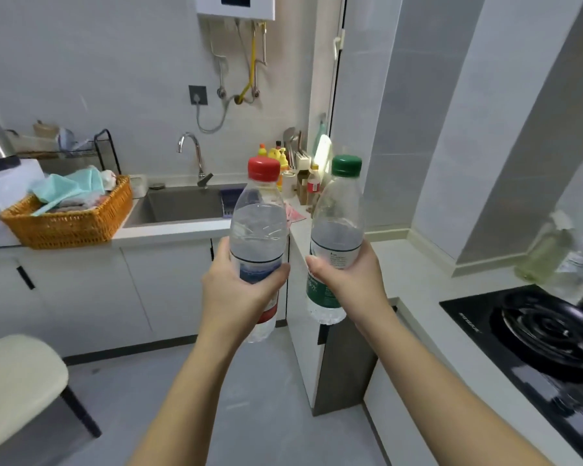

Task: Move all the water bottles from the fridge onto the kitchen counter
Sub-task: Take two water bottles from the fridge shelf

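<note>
My left hand grips a clear water bottle with a red cap around its lower label, held upright in the air. A second clear water bottle, with a green cap and green label, stands upright in my right hand. Both bottles are partly filled and hang over the floor, in front of the corner where the white kitchen counter turns. The fridge is out of view.
A wicker basket of cloths sits on the counter at left, beside the sink and tap. Condiment bottles crowd the back corner. A black gas hob and an oil bottle are at right. A stool stands low left.
</note>
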Demonstrator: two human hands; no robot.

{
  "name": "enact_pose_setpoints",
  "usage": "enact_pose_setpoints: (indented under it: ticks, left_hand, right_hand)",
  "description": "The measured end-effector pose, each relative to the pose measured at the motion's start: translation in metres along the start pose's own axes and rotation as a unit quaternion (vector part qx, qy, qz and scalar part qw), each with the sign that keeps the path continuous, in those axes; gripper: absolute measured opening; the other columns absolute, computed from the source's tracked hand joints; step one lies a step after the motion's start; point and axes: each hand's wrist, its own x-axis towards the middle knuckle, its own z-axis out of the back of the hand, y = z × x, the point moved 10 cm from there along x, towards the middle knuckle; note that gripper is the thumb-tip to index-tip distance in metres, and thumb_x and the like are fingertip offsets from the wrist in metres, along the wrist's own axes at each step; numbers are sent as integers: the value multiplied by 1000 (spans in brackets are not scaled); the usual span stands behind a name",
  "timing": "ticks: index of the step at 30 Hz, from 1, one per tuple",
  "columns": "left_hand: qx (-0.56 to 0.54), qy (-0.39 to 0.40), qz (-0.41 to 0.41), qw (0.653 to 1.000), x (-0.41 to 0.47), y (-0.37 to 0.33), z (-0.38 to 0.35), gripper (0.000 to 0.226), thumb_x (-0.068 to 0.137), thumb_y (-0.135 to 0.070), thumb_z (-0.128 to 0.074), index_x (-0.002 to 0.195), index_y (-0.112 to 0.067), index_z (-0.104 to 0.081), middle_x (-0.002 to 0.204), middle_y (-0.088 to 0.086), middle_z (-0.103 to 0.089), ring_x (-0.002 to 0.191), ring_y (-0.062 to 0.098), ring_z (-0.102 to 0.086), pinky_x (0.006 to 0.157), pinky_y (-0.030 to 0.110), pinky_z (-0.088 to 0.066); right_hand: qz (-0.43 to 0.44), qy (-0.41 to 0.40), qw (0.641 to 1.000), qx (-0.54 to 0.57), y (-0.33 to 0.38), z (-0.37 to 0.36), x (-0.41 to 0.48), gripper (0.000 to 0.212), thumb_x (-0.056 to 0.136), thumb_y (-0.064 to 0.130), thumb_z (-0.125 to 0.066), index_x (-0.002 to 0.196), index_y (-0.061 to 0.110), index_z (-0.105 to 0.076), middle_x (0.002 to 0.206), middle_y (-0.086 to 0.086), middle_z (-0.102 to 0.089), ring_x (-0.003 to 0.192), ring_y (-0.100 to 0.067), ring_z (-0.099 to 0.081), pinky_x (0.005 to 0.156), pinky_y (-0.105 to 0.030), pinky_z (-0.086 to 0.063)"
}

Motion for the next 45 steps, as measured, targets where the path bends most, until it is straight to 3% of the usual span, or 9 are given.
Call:
enact_pose_setpoints:
  ticks: [5,9,11,17,22,25,33,38,45]
  left_hand:
    - [-17,19,14,1000,40,20,-65,58,65,-37,-84,114,-36,-52,104,-15,-65,96,5,-64,69,11,-48]
    - [-11,24,18,999,73,36,-128,53,70,-25,-84,102,-47,-49,93,-28,-61,86,-18,-58,61,2,-45]
    - [-3,26,23,999,88,43,-163,51,71,-20,-83,98,-48,-49,90,-28,-61,83,-19,-58,59,1,-43]
    - [30,67,83,994,132,94,-261,51,69,-25,-85,106,-36,-51,109,-2,-59,94,6,-60,66,16,-42]
    - [70,116,132,982,157,150,-326,47,69,-22,-86,104,-27,-55,96,-8,-63,85,9,-61,64,18,-43]
    - [103,127,155,974,175,191,-359,56,64,-25,-88,108,-26,-54,104,-1,-64,92,21,-62,76,32,-51]
    - [144,168,192,956,210,292,-429,57,64,-22,-86,110,-25,-51,104,-4,-62,92,21,-61,77,31,-49]
    - [127,179,198,955,242,331,-461,44,66,-13,-82,98,-21,-53,91,-6,-62,78,14,-61,62,22,-47]
    - [96,193,200,956,268,360,-492,51,65,-15,-84,102,-27,-52,98,-11,-59,87,5,-60,69,23,-47]
  right_hand:
    - [-11,-22,1000,-10,-38,37,54,56,73,23,-84,120,26,-53,106,12,-65,95,-4,-63,77,-19,-48]
    - [-17,-27,999,-20,-74,76,107,58,72,25,-84,120,24,-53,108,5,-65,99,-10,-63,83,-28,-52]
    - [-22,-28,999,-18,-92,98,135,58,73,24,-84,121,22,-52,110,1,-65,100,-15,-64,84,-30,-52]
    - [-53,-26,998,-38,-157,160,214,57,72,24,-85,118,25,-51,109,4,-64,101,-16,-63,80,-23,-50]
    - [-109,-35,990,-87,-229,197,262,59,68,29,-86,116,26,-53,111,3,-65,103,-20,-63,86,-35,-52]
    - [-132,-34,981,-141,-264,213,286,56,67,33,-84,111,32,-49,108,6,-64,101,-22,-62,90,-40,-52]
    - [-214,-29,960,-178,-361,221,346,60,64,22,-85,112,27,-50,114,0,-61,102,-22,-59,78,-28,-45]
    - [-256,-41,949,-178,-407,215,376,59,64,20,-86,109,28,-49,106,5,-61,97,-19,-58,75,-27,-46]
    - [-273,-74,944,-171,-443,211,392,57,64,16,-87,105,28,-50,94,11,-60,86,-15,-59,61,-20,-44]
